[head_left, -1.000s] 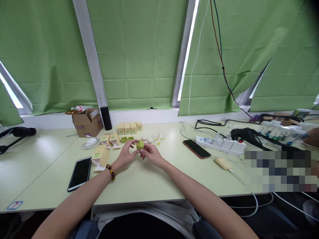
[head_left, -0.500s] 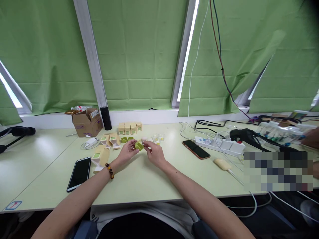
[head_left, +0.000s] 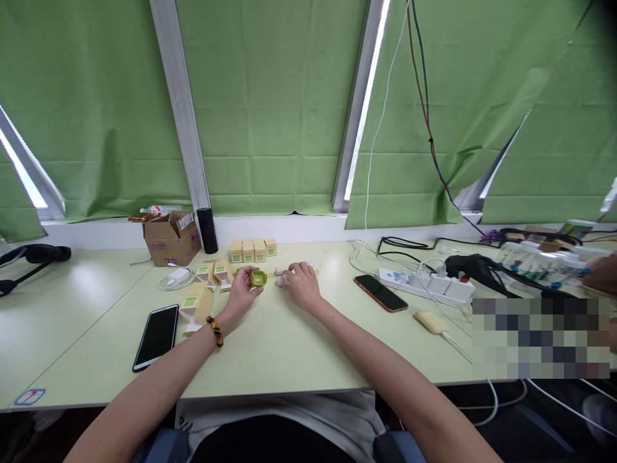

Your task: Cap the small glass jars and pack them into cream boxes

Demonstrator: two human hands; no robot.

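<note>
One green case (head_left: pixel 259 278) between thumb and fingers of left hand (head_left: pixel 242 294) — clamped in grip — right hand (head_left: pixel 303 287), grip unclear.

A pale table (head_left: pixel 299 354) carries a carton (head_left: pixel 172 247), a black cylinder (head_left: pixel 207 230) and four small boxes (head_left: pixel 247 249) towards the back, with opened boxes (head_left: pixel 222 272) nearer. A coiled cable (head_left: pixel 176 278) and white-rimmed phone (head_left: pixel 157 337) lie left, pale pieces (head_left: pixel 281 281) mid-table; right, a dark phone (head_left: pixel 380 293), power strip (head_left: pixel 424 287) and beige device (head_left: pixel 430 321).
</note>
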